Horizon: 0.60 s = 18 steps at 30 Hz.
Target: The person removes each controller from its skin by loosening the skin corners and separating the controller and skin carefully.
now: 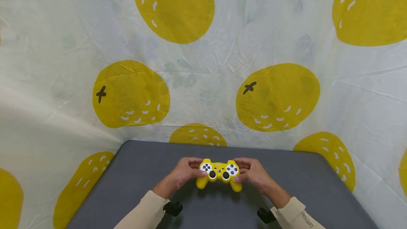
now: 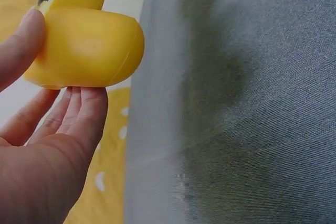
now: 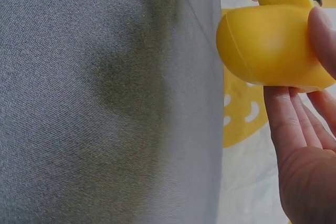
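Note:
Both hands hold a yellow game controller (image 1: 219,167) up over the grey table, its button face turned to the head camera. It has two black thumbsticks, white button patches and two rounded grips. My left hand (image 1: 187,170) pinches the left end, thumb on the front and fingers behind. On the other end, my right hand (image 1: 253,172) does the same with its thumb low by the right grip. In the left wrist view the left grip (image 2: 89,48) sits between thumb and fingers. The right wrist view shows the right grip (image 3: 270,43) held alike.
A grey cloth-covered table (image 1: 143,165) spreads beneath the hands, with the controller's shadow on it. Behind and beside it hangs a white curtain (image 1: 203,98) printed with large yellow fruit. Black wrist devices (image 1: 172,208) sit by both beige sleeves.

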### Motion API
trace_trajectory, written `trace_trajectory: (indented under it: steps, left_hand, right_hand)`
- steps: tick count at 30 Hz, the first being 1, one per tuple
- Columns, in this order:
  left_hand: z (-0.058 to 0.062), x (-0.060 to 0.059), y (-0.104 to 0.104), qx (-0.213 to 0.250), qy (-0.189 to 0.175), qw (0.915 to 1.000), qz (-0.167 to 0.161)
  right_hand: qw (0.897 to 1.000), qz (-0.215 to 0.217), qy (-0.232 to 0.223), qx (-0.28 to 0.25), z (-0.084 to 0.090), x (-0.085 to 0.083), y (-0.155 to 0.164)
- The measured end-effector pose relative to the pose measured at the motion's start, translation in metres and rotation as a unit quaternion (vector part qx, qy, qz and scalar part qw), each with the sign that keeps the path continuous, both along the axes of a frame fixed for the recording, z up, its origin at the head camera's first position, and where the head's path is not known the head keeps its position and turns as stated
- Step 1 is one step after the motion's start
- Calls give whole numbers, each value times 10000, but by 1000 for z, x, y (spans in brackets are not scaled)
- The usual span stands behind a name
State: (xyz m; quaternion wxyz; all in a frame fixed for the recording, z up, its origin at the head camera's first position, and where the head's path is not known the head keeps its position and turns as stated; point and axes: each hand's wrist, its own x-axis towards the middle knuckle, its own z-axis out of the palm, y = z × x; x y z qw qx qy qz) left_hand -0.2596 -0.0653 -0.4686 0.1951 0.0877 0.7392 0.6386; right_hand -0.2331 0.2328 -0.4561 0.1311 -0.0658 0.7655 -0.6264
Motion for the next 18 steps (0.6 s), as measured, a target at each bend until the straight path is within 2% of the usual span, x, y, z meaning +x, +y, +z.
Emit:
trace_trajectory:
  steps: [8,18]
  left_hand:
    - [3,0,2,-22,342,9994,32]
    - [10,2,3,204,689,9974,33]
  right_hand:
    - [9997,-51,218,40,7,5,-1]
    - [9986,-172,505,-22,15,5,-3]
